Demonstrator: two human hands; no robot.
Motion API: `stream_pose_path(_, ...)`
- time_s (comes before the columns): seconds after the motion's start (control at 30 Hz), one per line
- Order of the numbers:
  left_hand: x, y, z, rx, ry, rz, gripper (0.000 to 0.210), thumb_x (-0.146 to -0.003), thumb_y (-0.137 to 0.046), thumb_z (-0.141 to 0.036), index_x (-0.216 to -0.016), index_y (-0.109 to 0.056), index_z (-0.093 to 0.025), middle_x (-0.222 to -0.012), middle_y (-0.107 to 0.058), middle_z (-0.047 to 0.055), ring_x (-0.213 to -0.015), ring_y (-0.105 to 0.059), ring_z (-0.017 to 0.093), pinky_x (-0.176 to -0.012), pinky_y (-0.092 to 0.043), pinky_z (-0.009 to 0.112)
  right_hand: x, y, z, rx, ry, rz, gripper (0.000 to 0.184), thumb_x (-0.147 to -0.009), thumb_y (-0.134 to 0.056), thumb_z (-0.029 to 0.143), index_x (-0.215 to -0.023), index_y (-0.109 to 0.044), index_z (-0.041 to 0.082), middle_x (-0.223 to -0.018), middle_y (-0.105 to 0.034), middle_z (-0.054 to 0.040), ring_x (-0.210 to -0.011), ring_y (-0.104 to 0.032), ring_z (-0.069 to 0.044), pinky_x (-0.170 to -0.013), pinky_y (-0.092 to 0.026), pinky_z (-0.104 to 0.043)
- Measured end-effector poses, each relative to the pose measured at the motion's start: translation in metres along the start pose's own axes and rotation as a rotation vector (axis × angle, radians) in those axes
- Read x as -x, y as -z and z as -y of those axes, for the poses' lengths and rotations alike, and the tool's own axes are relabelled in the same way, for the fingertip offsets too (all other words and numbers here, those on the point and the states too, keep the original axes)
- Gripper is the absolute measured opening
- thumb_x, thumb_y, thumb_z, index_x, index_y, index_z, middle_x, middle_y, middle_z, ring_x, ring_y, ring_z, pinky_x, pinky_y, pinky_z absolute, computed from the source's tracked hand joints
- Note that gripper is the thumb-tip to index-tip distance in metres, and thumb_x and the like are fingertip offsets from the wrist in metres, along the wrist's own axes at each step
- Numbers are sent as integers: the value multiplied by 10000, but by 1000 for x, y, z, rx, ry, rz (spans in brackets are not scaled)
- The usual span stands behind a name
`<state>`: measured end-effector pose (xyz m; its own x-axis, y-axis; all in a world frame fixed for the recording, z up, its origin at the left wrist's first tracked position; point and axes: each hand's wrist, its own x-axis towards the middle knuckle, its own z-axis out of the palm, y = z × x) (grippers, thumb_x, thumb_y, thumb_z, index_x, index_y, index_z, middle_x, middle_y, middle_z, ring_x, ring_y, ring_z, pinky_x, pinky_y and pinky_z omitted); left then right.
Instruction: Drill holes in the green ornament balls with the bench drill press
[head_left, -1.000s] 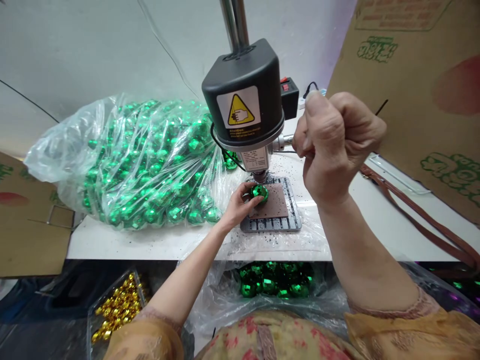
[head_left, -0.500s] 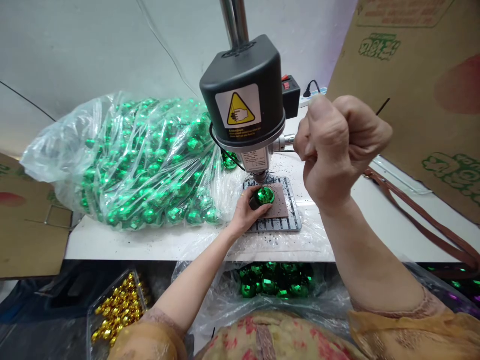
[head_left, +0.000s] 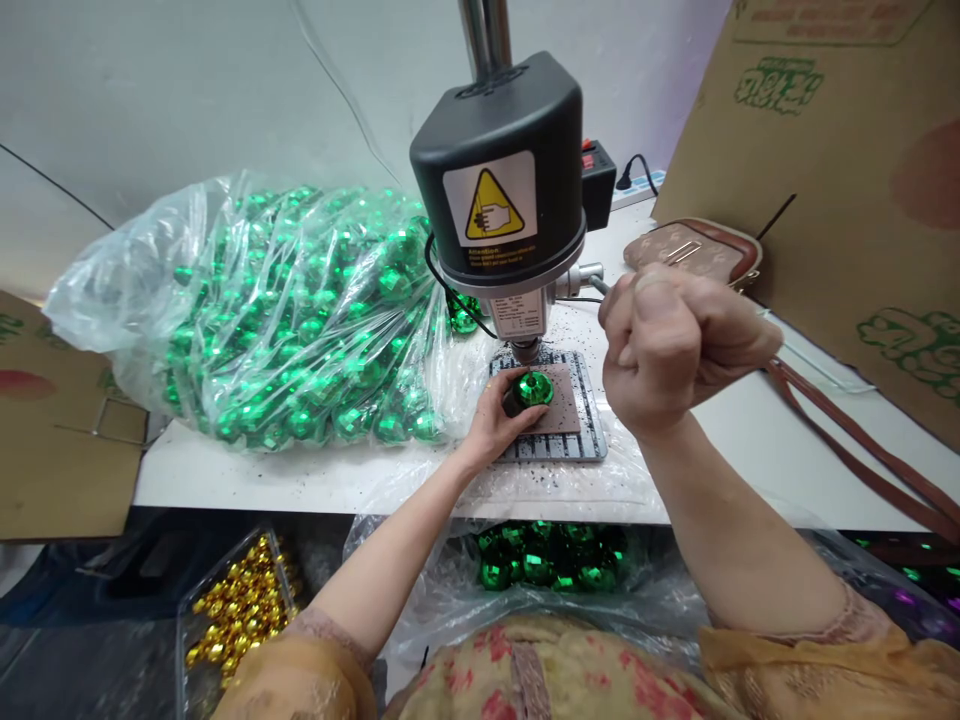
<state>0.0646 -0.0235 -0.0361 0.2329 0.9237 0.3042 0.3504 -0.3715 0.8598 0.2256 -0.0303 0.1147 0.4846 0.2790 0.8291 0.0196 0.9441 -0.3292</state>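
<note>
Left fingers (head_left: 511, 377) grasping green ball (head_left: 537, 388) (drill press (head_left: 502, 160) above); right fingers (head_left: 664, 345) clenched on lever (head_left: 599, 284).

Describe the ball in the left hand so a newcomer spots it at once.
Find the big black-headed drill press on the white table. Below its chuck, at the pinkish-brown board, the left hand grips a shiny green ball. Unlike the other green balls, this one alone is held.

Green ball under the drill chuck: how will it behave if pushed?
The green ball looks round, so it would likely roll if released. Its glossy surface may be slippery. The left hand around its side should limit movement.
</note>
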Motion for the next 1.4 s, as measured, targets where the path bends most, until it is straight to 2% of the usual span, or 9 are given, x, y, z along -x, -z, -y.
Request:
stream_pose_path(0.7,2,-1,-1,5,-1,-17,570,-800,-837,-455,-1268,-608,-224,-1241,-696,116,-1177,-661,293,-1029,-528,451,18,19,-16,25,227,110,475,-845,-571,95,-575,-194,201,-490,-240,69,-383,-235,-64,-397,-221,-312)
stream_pose_path(0.77,2,-1,-2,8,6,-15,571,-798,-838,-444,-1266,-604,-216,-1246,-694,122,-1185,-660,297,-1038,-526,458,15,15,-10,30,184,81,493,-864,-578,115,-564,-196,193,-479,-244,65,-384,-244,-62,-405,-214,-310)
stream_pose_path(0.87,1,-2,-2,23,20,-14,572,-799,-838,-423,-1269,-594,-208,-1244,-694,124,-1182,-664,290,-1042,-532,458,-2,0,0,37,-1,21,508,-912,-587,168,-550,-231,189,-478,-268,54,-403,-271,-63,-431,-190,-308)
stream_pose_path(1.0,2,-3,-7,29,20,-42,540,-803,-833,-405,-1241,-585,-210,-1199,-700,112,-1137,-683,269,-999,-559,431,-34,-17,5,-15,-48,-6,471,-895,-617,106,-555,-314,223,-466,-266,67,-387,-305,-74,-411,-230,-299)
stream_pose_path(1.1,18,0,-19,-86,-53,-143,493,-809,-821,-413,-1201,-591,-221,-1147,-696,100,-1079,-689,262,-936,-570,415,-47,-21,4,-20,-115,44,475,-911,-614,96,-556,-328,229,-465,-278,76,-380,-318,-63,-403,-275,-265)
stream_pose_path(1.17,42,5,-29,-188,-158,-168,478,-816,-810,-434,-1184,-586,-228,-1080,-694,88,-997,-692,246,-858,-571,388,-49,-21,5,-26,-140,50,479,-919,-610,92,-562,-320,228,-464,-283,82,-383,-329,-54,-413,-278,-248)
stream_pose_path(1.23,77,10,-36,-252,-337,-73,496,-827,-789,-483,-1191,-574,-223,-989,-690,73,-893,-686,222,-776,-563,353,-48,-21,8,-38,-164,45,474,-929,-587,80,-572,-315,234,-470,-302,84,-394,-343,-48,-436,-284,-237)
stream_pose_path(1.33,135,18,-32,-407,-637,256,513,-871,-705,-568,-1195,-584,-188,-877,-681,59,-719,-651,181,-635,-521,302,-46,-20,12,-41,-236,36,445,-939,-538,73,-593,-317,245,-499,-324,79,-428,-360,-37,-475,-284,-221)
stream_pose_path(1.4,170,21,-20,-628,-643,491,443,-919,-657,-519,-1208,-602,-188,-919,-703,69,-700,-658,174,-612,-508,286,-46,-20,12,-51,-268,41,417,-940,-568,145,-604,-344,248,-511,-330,79,-447,-365,-30,-487,-278,-214)
